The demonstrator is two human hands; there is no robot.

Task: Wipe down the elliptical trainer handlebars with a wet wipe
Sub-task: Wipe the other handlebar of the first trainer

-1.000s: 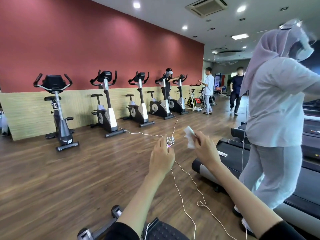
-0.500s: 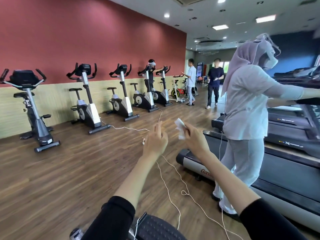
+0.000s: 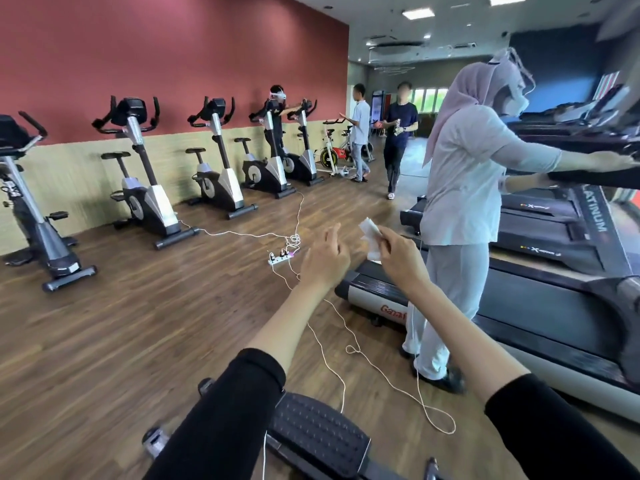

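Observation:
Both my arms reach forward at chest height. My right hand (image 3: 398,256) pinches a crumpled white wet wipe (image 3: 370,237) that sticks up from its fingers. My left hand (image 3: 323,259) hangs just left of the wipe with loosely spread fingers, holding nothing and apart from the wipe. Below my arms lies a black ribbed foot pedal (image 3: 317,434) of the elliptical trainer. The trainer's handlebars are out of view.
A person in white (image 3: 460,209) stands close on my right at a treadmill (image 3: 554,306). White cables (image 3: 349,348) and a power strip (image 3: 280,259) lie on the wood floor. Exercise bikes (image 3: 149,188) line the red wall; other people stand far back.
My view has swung to the right, so the bikes slid left and the treadmills came in. My left hand's fingers have spread wider; the right still holds the wipe.

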